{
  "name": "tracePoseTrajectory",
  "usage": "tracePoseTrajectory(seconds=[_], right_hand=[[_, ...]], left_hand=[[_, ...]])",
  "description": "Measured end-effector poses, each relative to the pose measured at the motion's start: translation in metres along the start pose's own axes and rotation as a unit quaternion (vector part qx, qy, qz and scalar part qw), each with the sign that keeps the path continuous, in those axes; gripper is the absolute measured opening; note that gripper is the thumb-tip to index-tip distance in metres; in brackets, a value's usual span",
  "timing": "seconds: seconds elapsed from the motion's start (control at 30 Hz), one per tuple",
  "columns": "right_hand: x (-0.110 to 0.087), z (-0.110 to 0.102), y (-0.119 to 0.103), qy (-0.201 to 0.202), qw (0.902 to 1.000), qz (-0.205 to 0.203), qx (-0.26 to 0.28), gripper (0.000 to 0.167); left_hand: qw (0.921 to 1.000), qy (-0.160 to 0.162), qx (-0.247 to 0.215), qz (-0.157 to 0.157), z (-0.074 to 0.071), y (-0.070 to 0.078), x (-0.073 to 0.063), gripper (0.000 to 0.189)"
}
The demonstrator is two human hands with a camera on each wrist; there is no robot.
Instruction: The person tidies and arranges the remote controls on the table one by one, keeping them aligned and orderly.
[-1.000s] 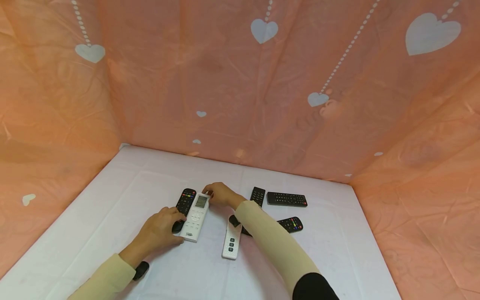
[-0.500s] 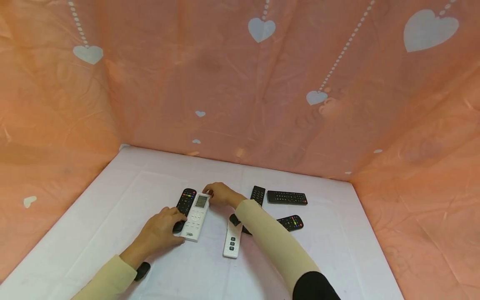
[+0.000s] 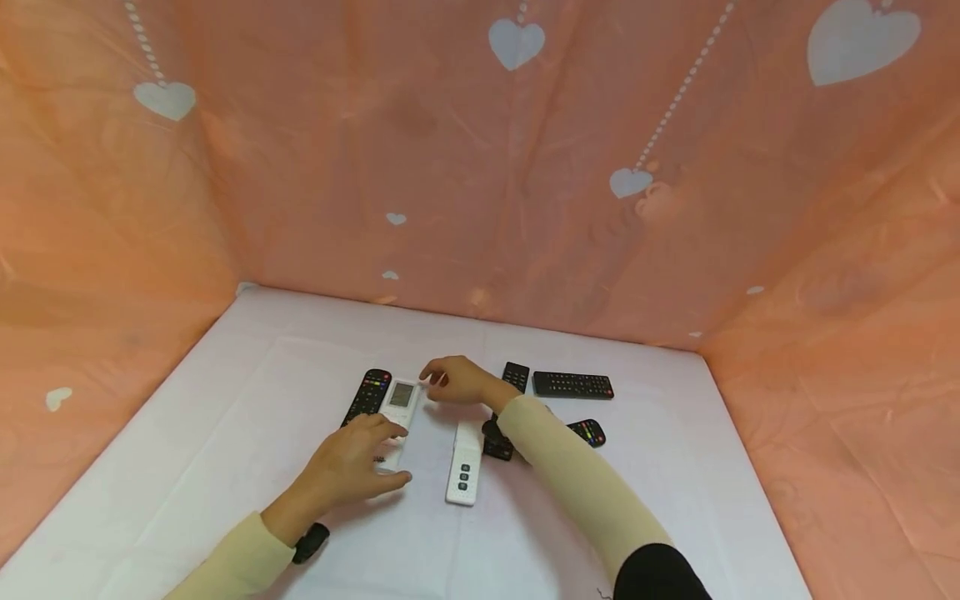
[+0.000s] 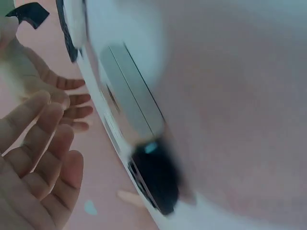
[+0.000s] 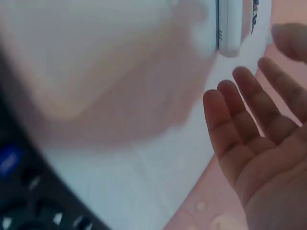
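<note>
On the white table [image 3: 675,500], I see both hands free of any grip: the left hand [image 3: 352,467] hangs over the near half of the screened white remote [image 3: 401,395], fingers loosely spread, and the right hand [image 3: 461,381], fingers relaxed, is just off its far end. That remote lies right beside a black remote [image 3: 367,395] on its left; over to its right, apart, I spot the smaller white remote [image 3: 465,471].

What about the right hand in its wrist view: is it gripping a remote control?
No, the fingers of the right hand hold nothing, and a gap separates them from the white remote control.
</note>
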State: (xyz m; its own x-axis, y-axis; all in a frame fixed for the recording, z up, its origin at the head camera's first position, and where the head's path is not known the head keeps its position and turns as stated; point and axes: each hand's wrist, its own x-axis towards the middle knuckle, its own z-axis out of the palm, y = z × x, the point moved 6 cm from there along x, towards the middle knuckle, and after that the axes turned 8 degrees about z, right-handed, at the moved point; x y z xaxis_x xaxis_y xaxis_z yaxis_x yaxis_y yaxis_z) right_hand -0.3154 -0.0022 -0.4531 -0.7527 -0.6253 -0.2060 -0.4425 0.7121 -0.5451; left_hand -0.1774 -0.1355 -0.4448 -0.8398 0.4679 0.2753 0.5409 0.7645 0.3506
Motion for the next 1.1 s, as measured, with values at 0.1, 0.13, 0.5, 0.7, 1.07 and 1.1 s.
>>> tracePoseTrajectory(seconds=[0.1,0.13,0.5,0.7,1.07,1.1], right_hand=[[-0.007,-0.003,0.002,-0.007,0.9998,-0.011,-0.012,0.032],[-0.009,-0.004,0.004,-0.011,0.9997,-0.014,-0.017,0.032],[-0.042,-0.008,0.012,-0.041,0.9973,-0.022,-0.058,0.039],[-0.054,-0.007,0.021,-0.042,0.9959,-0.015,-0.079,0.042],[-0.075,-0.001,0.029,-0.035,0.9932,-0.022,-0.108,0.048],[-0.077,-0.001,0.029,-0.032,0.9931,-0.025,-0.11,0.048]], left_hand=[[1.0,0.002,-0.006,0.0,0.003,0.009,0.003,0.054],[1.0,0.002,-0.007,0.0,0.005,0.012,0.004,0.054],[0.9972,-0.004,-0.065,-0.037,0.027,0.03,0.007,0.06],[0.9914,-0.013,-0.102,-0.081,0.037,0.033,0.004,0.063],[0.9867,-0.048,-0.137,-0.073,0.05,0.04,0.011,0.069],[0.9864,-0.052,-0.138,-0.073,0.052,0.041,0.011,0.07]])
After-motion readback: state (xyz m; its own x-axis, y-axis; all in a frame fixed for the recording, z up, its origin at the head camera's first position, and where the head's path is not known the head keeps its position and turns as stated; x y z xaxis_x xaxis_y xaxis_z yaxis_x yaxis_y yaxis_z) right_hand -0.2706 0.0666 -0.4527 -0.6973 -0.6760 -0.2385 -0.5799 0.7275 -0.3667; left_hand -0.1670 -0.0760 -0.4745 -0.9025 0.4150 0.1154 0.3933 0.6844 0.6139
